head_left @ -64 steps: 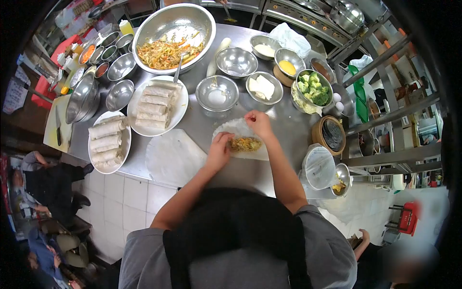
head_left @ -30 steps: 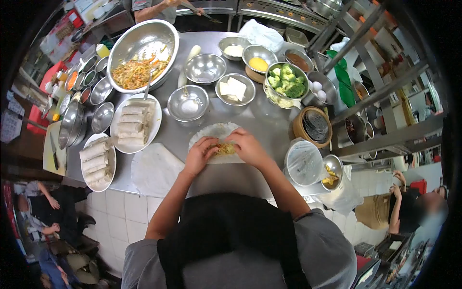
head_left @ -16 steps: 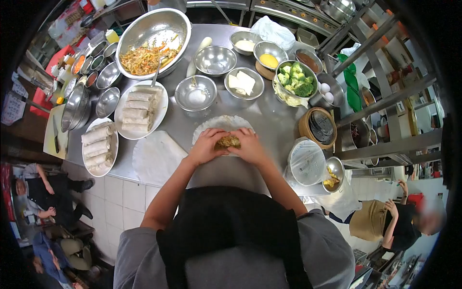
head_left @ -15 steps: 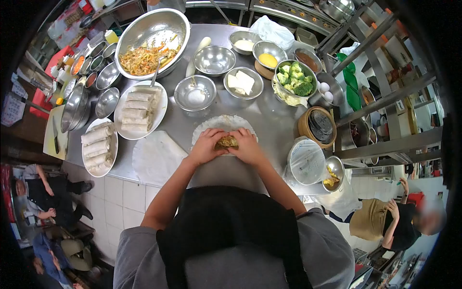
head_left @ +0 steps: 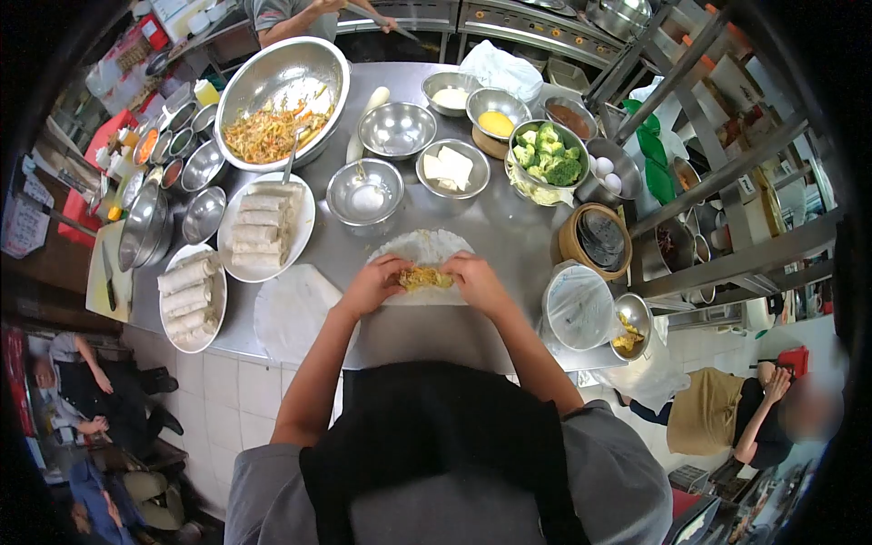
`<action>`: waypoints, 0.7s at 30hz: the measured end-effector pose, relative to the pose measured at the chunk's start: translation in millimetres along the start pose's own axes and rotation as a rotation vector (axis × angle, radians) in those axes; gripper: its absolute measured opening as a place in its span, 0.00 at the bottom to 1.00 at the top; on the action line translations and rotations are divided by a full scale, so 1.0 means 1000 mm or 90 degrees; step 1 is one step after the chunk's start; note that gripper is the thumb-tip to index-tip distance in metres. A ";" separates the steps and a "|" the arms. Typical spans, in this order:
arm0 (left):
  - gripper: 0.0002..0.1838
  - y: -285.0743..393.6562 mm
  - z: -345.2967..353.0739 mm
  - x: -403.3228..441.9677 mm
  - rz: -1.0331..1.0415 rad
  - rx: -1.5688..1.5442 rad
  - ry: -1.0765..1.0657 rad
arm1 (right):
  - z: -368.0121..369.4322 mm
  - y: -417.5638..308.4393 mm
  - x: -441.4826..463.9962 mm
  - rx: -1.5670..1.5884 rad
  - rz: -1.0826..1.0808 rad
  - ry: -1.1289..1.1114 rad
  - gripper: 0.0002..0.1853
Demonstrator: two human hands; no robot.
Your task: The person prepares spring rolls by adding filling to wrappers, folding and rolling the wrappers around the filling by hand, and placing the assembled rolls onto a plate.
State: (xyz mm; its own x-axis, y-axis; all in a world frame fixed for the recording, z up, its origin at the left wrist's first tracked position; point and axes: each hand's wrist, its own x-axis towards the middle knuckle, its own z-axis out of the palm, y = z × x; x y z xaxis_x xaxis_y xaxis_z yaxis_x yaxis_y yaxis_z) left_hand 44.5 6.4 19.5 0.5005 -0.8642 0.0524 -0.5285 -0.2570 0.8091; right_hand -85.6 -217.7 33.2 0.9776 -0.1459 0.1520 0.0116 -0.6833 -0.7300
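Our left hand (head_left: 374,283) and right hand (head_left: 474,280) have drawn apart, baring more of the filling (head_left: 425,278).
We bunch each hand's fingers at one end of it, though we cannot tell whether they grip. It lies on the pale wrapper (head_left: 421,246), flat on our steel table (head_left: 509,241); left of that we have a loose sheet (head_left: 295,313), then two plates of rolls (head_left: 257,229), and to the right a bamboo basket (head_left: 569,243).

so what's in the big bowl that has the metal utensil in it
The big bowl holds a shredded mix with orange strips, plus the metal utensil. Whatever lies beneath the mix is covered.
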 end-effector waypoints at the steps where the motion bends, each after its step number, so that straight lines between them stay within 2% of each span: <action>1: 0.30 0.000 0.000 0.000 -0.026 -0.011 -0.016 | 0.002 0.004 -0.001 0.007 -0.028 -0.003 0.11; 2: 0.29 -0.002 0.002 0.001 -0.018 -0.008 0.010 | 0.005 0.009 -0.002 0.013 -0.056 -0.008 0.11; 5: 0.26 -0.006 0.014 -0.004 -0.011 -0.026 0.071 | -0.004 -0.010 -0.004 0.009 0.024 0.052 0.10; 7: 0.24 0.003 0.013 -0.007 -0.021 -0.070 0.095 | -0.001 -0.002 -0.006 -0.047 0.036 0.023 0.10; 10: 0.20 0.018 0.012 -0.004 0.114 0.139 0.153 | 0.005 -0.007 -0.006 -0.076 -0.018 0.046 0.09; 11: 0.19 0.019 0.016 -0.001 0.120 0.132 0.140 | 0.008 -0.012 -0.006 -0.077 -0.049 0.063 0.08; 14: 0.15 0.018 0.028 0.011 0.117 0.142 0.116 | 0.018 -0.009 -0.008 -0.155 0.008 0.029 0.07; 17: 0.15 0.013 0.031 0.013 0.073 0.186 0.100 | 0.024 0.008 -0.009 -0.092 0.064 0.021 0.05; 20: 0.17 0.010 0.027 0.014 0.071 0.168 0.086 | 0.015 0.023 -0.010 0.079 0.011 0.022 0.10; 21: 0.19 0.016 0.024 0.013 0.081 0.152 0.094 | 0.010 0.020 -0.013 0.048 0.012 0.039 0.12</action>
State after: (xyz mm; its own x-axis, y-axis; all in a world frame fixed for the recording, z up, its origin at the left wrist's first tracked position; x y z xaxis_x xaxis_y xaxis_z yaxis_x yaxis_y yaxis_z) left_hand 26.3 -19.1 18.9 0.5054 -0.8278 0.2436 -0.7305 -0.2601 0.6315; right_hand -96.3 -221.9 10.2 0.9630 -0.2037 0.1764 0.0111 -0.6240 -0.7814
